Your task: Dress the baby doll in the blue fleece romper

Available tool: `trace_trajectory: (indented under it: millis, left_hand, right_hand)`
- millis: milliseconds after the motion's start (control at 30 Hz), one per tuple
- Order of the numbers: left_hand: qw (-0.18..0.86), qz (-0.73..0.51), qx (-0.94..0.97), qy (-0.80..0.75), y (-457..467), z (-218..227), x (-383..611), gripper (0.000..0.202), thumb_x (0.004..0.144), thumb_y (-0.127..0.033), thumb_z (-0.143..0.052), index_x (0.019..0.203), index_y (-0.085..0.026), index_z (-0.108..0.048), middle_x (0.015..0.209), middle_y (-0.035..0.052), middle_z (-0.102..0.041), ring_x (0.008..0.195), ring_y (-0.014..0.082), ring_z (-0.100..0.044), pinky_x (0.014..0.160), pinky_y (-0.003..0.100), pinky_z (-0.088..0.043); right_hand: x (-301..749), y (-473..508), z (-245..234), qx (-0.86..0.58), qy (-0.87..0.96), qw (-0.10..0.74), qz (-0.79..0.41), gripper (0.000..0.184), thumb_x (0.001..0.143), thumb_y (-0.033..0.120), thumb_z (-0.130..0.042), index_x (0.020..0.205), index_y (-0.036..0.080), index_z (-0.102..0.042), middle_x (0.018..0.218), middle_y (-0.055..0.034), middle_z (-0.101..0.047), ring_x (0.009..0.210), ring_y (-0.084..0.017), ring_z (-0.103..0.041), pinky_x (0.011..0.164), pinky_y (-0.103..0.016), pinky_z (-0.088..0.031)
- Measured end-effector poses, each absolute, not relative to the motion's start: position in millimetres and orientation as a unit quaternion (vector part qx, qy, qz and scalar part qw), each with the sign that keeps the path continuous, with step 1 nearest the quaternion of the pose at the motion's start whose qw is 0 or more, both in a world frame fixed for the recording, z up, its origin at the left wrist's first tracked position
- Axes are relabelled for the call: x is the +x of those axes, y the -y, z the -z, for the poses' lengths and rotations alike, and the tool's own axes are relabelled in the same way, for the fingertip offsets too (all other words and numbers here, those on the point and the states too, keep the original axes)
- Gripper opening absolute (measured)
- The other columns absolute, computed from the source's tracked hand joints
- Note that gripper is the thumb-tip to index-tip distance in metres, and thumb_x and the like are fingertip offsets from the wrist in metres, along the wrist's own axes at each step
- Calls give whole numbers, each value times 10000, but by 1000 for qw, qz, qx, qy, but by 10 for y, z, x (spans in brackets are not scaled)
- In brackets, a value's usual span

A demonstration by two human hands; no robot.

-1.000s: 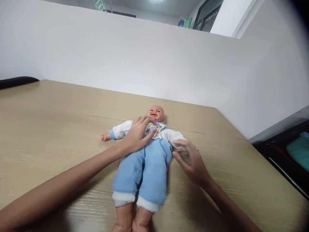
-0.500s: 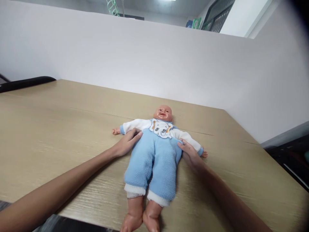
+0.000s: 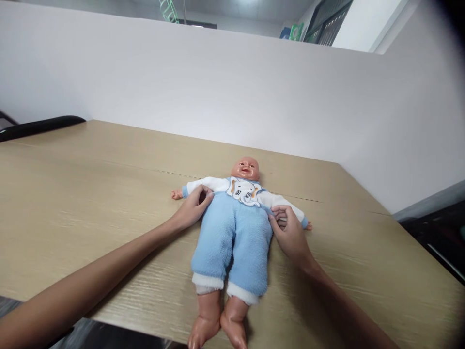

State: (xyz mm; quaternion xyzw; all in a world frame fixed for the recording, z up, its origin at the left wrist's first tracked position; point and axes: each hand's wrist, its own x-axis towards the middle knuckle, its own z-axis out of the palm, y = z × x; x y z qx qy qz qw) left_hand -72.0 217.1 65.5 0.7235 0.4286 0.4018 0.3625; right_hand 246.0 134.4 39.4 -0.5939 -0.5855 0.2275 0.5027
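A baby doll [image 3: 245,168] lies on its back on the wooden table [image 3: 109,189], head away from me and bare feet at the near edge. It wears a white long-sleeved top with an elephant bib [image 3: 244,192] and fluffy light-blue trousers [image 3: 218,232] with white cuffs. My left hand [image 3: 194,207] pinches the trousers' waistband at its left side, thumb and fingers closed on the cloth. On the opposite side my right hand [image 3: 289,232] pinches the waistband too, its fingers curled beside the doll's sleeve.
A pale wall [image 3: 218,87] rises behind the table's far edge. Black chair-like parts stand at the left [image 3: 43,127] and right [image 3: 428,242] edges. Beyond the wall, a window and green objects show.
Both hands have closed from lying along the doll's sides to pinching the waistband. My right hand's fingers have curled, and the doll's legs have shifted slightly right.
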Motion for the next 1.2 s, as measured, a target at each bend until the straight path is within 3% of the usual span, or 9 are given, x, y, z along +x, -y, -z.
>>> trace_trajectory:
  millis: [100,267,433,633,733,867,933,1100,1200]
  left_hand:
    - [291,-432,729,-443,-2150,-737,-637,229,1056,-420,-513,1054,-199,-574,998,37,-607,900,207,-562,848,362,-451]
    - [139,-446,799,-378,-2130,-1055,-289,141,1047,-324,-546,1095,-204,-602,1121,71,-648,1087,254,-562,1002,419,-432]
    - [82,-325,918,-212,-2245,-1282,344,254,1020,-396,-609,1186,-204,-620,1260,113,-645,1246,295,-538,1139,449,-396]
    - [53,-130,962,-234,-2480,-1204,960,679,802,-428,-833,1360,-136,-577,1365,163,-637,1210,358,-560,1019,492,-460]
    - [48,-131,963,-232,-2506,-1155,989,563,824,-400,-779,1310,-160,-627,1289,134,-688,1148,351,-581,972,487,-456]
    - [96,-218,948,-211,-2492,-1117,860,372,870,-338,-686,1198,-164,-675,1153,122,-730,1072,325,-601,962,457,-445]
    - [130,-266,934,-199,-2492,-1100,802,337,863,-334,-668,1151,-161,-682,1104,125,-737,1030,315,-616,966,454,-442]
    - [223,-363,880,-212,-2513,-1058,710,330,849,-355,-667,1129,-179,-676,1102,111,-744,1016,302,-636,983,453,-455]
    - [310,-413,828,-217,-2537,-1053,624,385,825,-361,-705,1160,-172,-681,1178,108,-747,1099,313,-642,1016,452,-477]
  right_hand:
    - [2610,-1297,-439,-627,663,409,-10,182,958,350,-602,1100,237,-601,1105,-121,-667,1047,-340,-619,948,-508,-487]
    - [3097,-1362,-417,-637,701,292,131,478,911,436,-669,1315,194,-587,1302,-179,-653,1195,-409,-591,1013,-555,-458]
    - [3388,-1446,-434,-622,725,287,66,440,872,516,-713,1181,207,-664,1136,-142,-763,1045,-375,-695,933,-515,-502]
    - [3138,-1304,-769,-590,701,395,69,360,817,436,-824,1119,258,-742,1046,-77,-791,948,-324,-711,860,-458,-521]
    - [3026,-1218,-844,-582,669,460,-38,462,818,496,-840,1199,260,-729,1152,-83,-782,1008,-310,-718,902,-440,-552]
    - [3030,-1245,-747,-549,577,559,-230,567,1058,624,-383,1396,247,-638,1219,-110,-767,1115,-293,-723,947,-438,-578]
    - [3039,-1310,-639,-551,557,565,-257,640,1080,612,-219,1424,253,-623,1244,-117,-759,1170,-301,-711,988,-470,-577]
    - [2897,-1393,-402,-558,631,465,-273,511,859,550,-735,1263,236,-751,1298,-144,-755,1271,-413,-655,1152,-638,-449]
    - [2692,-1346,-396,-499,731,379,-270,587,818,432,-797,1360,227,-707,1494,-165,-644,1438,-435,-519,1243,-661,-328]
